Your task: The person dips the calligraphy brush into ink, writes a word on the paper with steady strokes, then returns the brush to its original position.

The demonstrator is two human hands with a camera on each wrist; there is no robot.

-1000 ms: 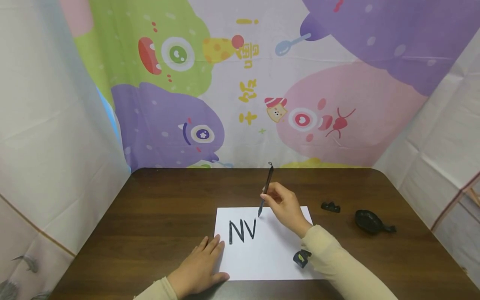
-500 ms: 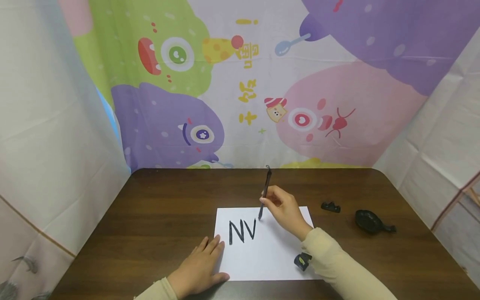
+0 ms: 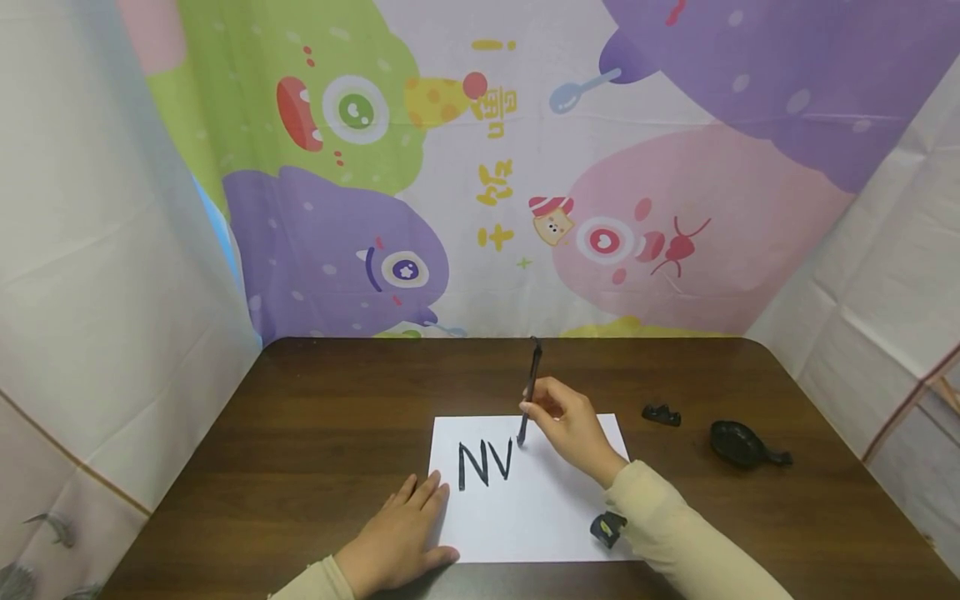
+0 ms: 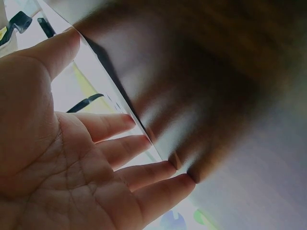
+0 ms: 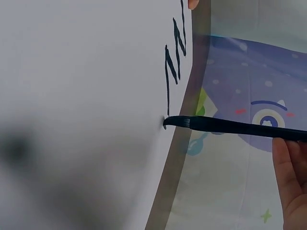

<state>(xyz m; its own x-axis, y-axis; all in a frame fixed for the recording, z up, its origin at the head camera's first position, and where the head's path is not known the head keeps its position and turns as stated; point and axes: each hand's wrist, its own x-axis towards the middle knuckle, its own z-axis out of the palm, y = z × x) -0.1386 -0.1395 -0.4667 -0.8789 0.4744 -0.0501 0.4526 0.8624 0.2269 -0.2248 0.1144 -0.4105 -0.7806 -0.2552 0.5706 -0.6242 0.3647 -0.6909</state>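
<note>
In the head view my right hand (image 3: 572,421) pinches a dark writing brush (image 3: 531,383) between thumb and fingers. The brush stands nearly upright, its looped end on top. Its bristle tip (image 5: 170,120) is bent against a white sheet of paper (image 3: 525,525), beside black strokes (image 3: 483,462) that look like "NV". My left hand (image 3: 405,525) lies on the sheet's left edge, fingers extended and holding nothing. In the left wrist view that hand's palm (image 4: 62,177) faces the camera, with fingertips meeting the paper and tabletop.
Right of the sheet sit a black peaked brush rest (image 3: 662,414) and a black handled ink dish (image 3: 740,443). A small black device (image 3: 607,528) hangs by the right sleeve. Behind the brown table (image 3: 315,417) hangs a cartoon-printed cloth (image 3: 480,292).
My right hand has come slightly down and toward me with the brush, whose tip now meets the paper right of the "V". My left hand has stayed put.
</note>
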